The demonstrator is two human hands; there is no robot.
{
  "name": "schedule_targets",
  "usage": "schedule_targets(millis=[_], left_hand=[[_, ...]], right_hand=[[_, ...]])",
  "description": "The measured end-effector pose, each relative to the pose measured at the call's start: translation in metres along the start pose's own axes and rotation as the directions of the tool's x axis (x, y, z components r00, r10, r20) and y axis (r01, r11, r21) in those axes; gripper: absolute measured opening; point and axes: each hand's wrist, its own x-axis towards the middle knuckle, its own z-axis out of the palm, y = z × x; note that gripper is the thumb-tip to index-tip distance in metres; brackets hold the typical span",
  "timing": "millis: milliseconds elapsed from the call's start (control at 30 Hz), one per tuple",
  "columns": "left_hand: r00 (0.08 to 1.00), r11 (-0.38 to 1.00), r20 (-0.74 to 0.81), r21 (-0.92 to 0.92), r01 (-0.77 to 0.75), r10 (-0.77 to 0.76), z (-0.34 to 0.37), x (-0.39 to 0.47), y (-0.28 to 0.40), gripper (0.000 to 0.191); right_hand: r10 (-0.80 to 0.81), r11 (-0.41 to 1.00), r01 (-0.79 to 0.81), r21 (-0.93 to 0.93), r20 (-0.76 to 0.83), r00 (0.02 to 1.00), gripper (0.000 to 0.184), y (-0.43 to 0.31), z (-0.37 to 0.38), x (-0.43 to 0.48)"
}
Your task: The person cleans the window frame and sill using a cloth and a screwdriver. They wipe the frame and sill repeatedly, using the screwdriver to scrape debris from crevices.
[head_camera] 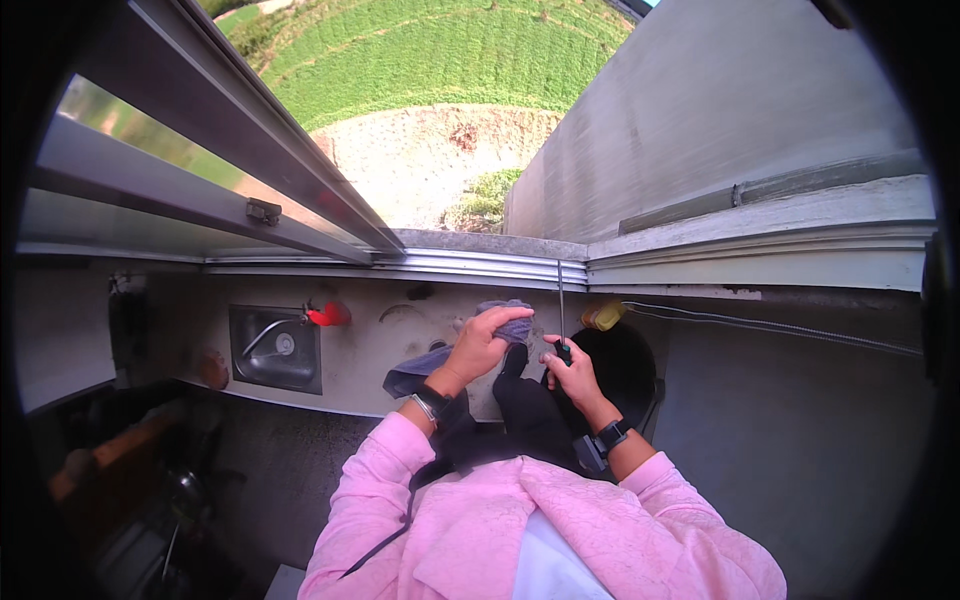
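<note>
My left hand (478, 346) grips a grey cloth (513, 324) above the counter, in front of the sliding window track (480, 262). Another stretch of grey cloth (412, 375) lies under that wrist; whether it is the same piece I cannot tell. In my right hand (576, 376) is a screwdriver (561, 307) with a dark handle. Its long, thin shaft points away from me, and the tip reaches the track near the frame's corner. Between my hands, my black-clad leg (517, 394) extends onto the counter.
A steel sink (276, 367) with a curved tap is at left, beside a red object (330, 313). Right of my right hand are a black round pan (619, 367) and a yellow container (604, 315). An open window sash (202, 199) slants across the left; the opening drops to outdoor ground.
</note>
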Motion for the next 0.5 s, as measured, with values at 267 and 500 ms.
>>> schedule_targets(millis=[267, 500], left_hand=[[0.977, 0.975, 0.187, -0.179, 0.134, -0.099, 0.064, -0.015, 0.005, 0.05], [0.989, 0.956, 0.028, 0.261, 0.134, -0.146, 0.092, -0.005, -0.07, 0.042]], right_hand=[[0.13, 0.985, -0.113, -0.132, 0.128, 0.983, 0.015, 0.042, -0.017, 0.025], [0.036, 0.994, -0.021, 0.106, -0.149, 0.988, 0.02, 0.043, -0.096, 0.045]])
